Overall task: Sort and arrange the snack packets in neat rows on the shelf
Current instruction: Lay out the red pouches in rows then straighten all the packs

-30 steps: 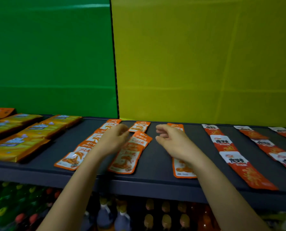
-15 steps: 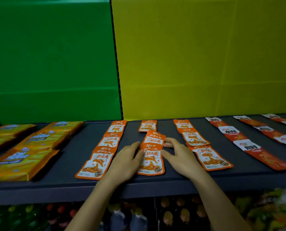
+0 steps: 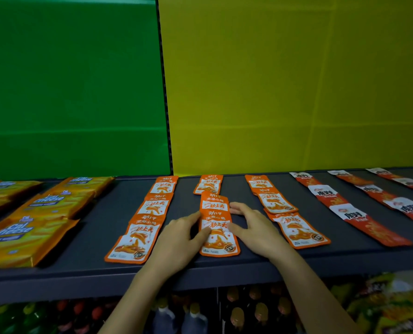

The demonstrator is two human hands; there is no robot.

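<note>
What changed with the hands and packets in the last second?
Both hands came toward the shelf front: left hand and right hand now touch the middle row's front packet. The right hand left the third orange row. The yellow packets and red packets stayed.

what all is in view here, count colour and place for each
shelf: one, dark grey, across the view
orange packets: about nine, orange and white, three rows mid-shelf
red-and-white packets: three rows, count cut off, shelf right
yellow cheese packs: several, yellow, shelf left
green panel: one, behind left
yellow panel: one, behind right
bottles: many, mixed caps, under the shelf
bagged snacks: blurred, yellowish, lower right
left hand: one, touching middle row's front packet, left edge
right hand: one, touching its right edge
</note>
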